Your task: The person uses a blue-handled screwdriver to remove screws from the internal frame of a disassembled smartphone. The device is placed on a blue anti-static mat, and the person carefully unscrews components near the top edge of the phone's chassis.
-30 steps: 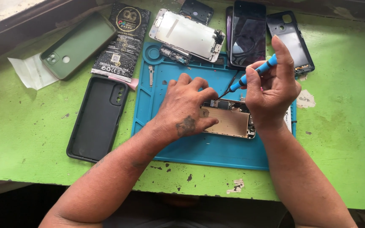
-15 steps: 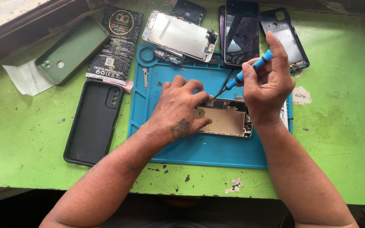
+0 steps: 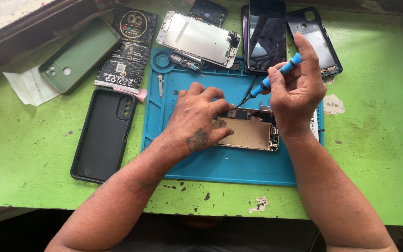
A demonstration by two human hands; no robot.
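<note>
The opened phone (image 3: 246, 133) lies flat near the middle of the blue mat (image 3: 220, 163), which rests on the green table (image 3: 378, 154). Its back is off: a gold-coloured metal plate and small boards along the top and right edges are exposed.

The left hand (image 3: 197, 121) rests palm-down on the phone's left part, fingers curled and pressing on the upper left edge, thumb along the lower side. The right hand (image 3: 297, 91) pinches a blue-handled screwdriver (image 3: 269, 81) between thumb and fingers; the dark tip points down and left to the phone's top edge, just beside the left fingertips. Whether the tip sits in a screw cannot be told.

Handling, as a judgement: the phone is light, thin and stiff, but fragile where it is open. The boards and connectors at the top and right edge likely tolerate no pressure. The outer frame edges and the flat metal plate are the safe places to hold. The mat probably keeps it from sliding. The screwdriver is light and is best held near the upper end of the handle for fine turning.

Above the mat lie a silver screen frame (image 3: 199, 37), a dark screen (image 3: 267, 32) and a black frame (image 3: 318, 39). To the left lie a black case (image 3: 103, 135), a green case (image 3: 78, 56) and a black packet (image 3: 129, 46).
</note>
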